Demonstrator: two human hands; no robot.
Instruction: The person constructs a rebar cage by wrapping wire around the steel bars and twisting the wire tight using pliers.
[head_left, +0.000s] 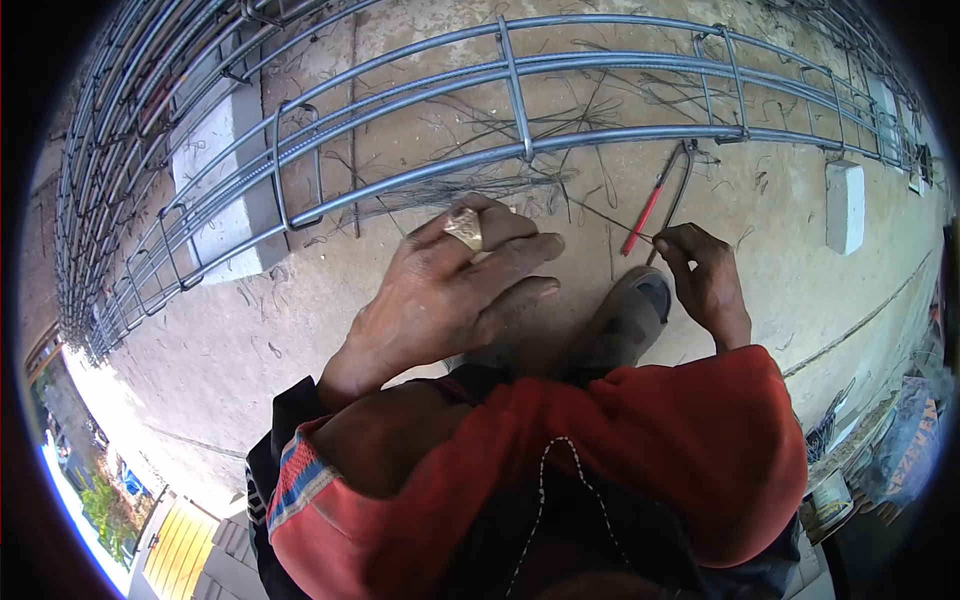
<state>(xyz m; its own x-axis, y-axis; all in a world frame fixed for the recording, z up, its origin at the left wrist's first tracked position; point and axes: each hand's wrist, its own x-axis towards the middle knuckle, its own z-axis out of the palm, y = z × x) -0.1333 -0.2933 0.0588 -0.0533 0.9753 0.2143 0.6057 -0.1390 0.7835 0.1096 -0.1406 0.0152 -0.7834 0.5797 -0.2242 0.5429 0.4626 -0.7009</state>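
My left hand (440, 285), with a ring on one finger, hovers in front of the rebar cage (400, 185). Its fingers are partly stretched and apart, and nothing shows in them. Between thumb and fingertips, my right hand (708, 280) pinches a thin tie wire (602, 216) that slants up and left toward the cage. Just beyond that hand lie pincers (648, 212), one handle red and the other dark, their head by the lowest bar. A bundle of loose wires (460, 187) is spread on the floor under and beside the cage.
White blocks stand under the cage at left (225, 180) and at right (843, 207). More stacked rebar (110, 190) fills the far left. My shoe (635, 310) is on the concrete floor (250, 345). A printed sack (908, 440) lies at lower right.
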